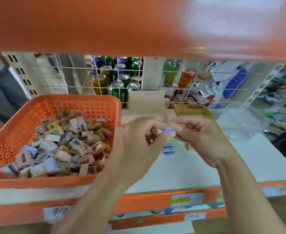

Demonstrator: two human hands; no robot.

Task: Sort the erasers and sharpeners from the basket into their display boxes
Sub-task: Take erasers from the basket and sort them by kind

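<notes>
Basket [12,132], orange, perforated, plastic

I see the left hand [138,141] and the right hand [198,137] pinching one blurred piece [168,131]. The orange basket [54,181] sits beside them.

Drink cans [120,76] stand stacked behind a white wire grid [155,70], with red packets [177,97] to their right. Paper price labels [187,200] stick to the orange shelf edge [144,199] below

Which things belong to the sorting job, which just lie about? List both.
Job: basket, its pile of erasers and sharpeners, yellow box, left hand and right hand pinching a small piece.
Lying about: drink cans, wire grid, plastic bag.
</notes>
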